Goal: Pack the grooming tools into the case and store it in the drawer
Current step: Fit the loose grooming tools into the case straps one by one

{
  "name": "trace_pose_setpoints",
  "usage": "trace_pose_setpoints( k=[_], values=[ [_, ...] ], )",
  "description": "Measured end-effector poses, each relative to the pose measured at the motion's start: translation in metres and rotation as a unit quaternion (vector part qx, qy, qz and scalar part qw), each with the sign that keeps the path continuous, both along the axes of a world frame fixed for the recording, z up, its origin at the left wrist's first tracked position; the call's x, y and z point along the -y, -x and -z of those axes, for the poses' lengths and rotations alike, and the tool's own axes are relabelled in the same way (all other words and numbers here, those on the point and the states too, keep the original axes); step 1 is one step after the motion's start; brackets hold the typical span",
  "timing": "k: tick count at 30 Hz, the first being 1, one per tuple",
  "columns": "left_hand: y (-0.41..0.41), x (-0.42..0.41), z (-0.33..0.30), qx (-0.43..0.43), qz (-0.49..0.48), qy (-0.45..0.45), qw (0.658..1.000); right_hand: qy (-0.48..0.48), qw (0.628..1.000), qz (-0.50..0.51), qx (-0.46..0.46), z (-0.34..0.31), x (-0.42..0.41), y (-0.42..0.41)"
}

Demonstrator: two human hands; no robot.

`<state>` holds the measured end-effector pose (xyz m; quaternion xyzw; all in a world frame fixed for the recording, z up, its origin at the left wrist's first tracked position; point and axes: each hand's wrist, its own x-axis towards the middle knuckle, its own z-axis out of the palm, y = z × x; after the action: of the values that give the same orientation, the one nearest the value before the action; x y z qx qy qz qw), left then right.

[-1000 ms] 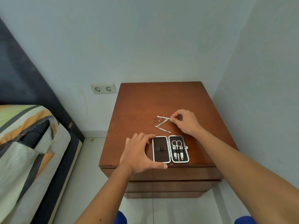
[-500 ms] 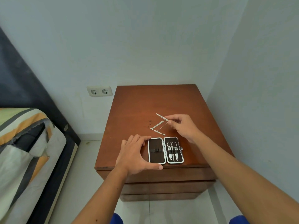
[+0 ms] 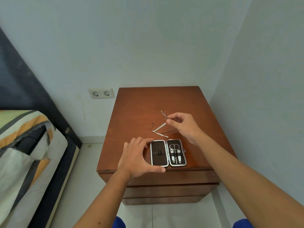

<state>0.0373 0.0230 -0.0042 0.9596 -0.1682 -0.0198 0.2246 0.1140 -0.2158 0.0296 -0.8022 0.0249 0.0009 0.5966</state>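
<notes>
Both forearms are bare, with no sleeves, watch or rings showing, and bright blue trousers [image 3: 119, 222] cover the knees below.

Table [image 3: 139, 112]: reddish-brown wood, smooth, satin sheen, small dark specks near centre. Case [image 3: 168, 153]: bright metal rim, matt black lining. Tools in its right half [image 3: 176, 153]: polished metal. Loose tools [image 3: 159, 129] at centre: slim bare metal, dull shine. Bedding [image 3: 24, 137], left of frame: striped cloth, matt.
</notes>
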Motion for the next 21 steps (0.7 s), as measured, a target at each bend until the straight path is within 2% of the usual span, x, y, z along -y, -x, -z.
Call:
trace_pose_setpoints(
  k=[8, 16, 21],
  values=[
    [0.000, 0.000, 0.000, 0.000, -0.001, -0.004, 1.000, -0.064, 0.995, -0.071, 0.014, -0.010, -0.005, 0.005],
    [0.000, 0.001, 0.000, 0.003, -0.003, -0.004, 1.000, -0.031, 0.992, -0.124, 0.013, 0.001, -0.009, 0.014],
    [0.000, 0.001, 0.000, 0.003, -0.002, -0.007, 1.000, 0.033, 0.988, -0.153, 0.004, 0.012, -0.008, 0.019]
  ],
)
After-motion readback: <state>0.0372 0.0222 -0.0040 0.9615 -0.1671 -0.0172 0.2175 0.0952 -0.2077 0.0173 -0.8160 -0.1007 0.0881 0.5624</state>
